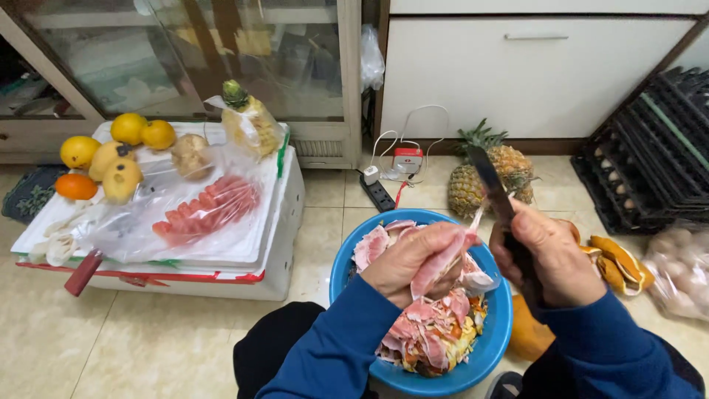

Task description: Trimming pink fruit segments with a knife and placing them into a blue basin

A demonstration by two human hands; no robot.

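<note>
At the left of the frame, oranges (111, 151) and bagged fruit slices (207, 207) lie on a white box (277, 251). At lower centre, your left hand (417, 262) pinches a pink peel (443, 262) over the blue bowl (491, 343). Right of it, your right hand (546, 258) grips a knife (491, 185), blade pointing up.

A clear plastic bag of pink fruit slices (199, 210) lay on the white foam box with red-taped edge (275, 255). Behind it stood a clear bag wrapped around a peeled pineapple (251, 124). Another clear bag of pale round items (681, 270) sat at the right edge. A crumpled clear bag (371, 59) hung by the cabinet.
</note>
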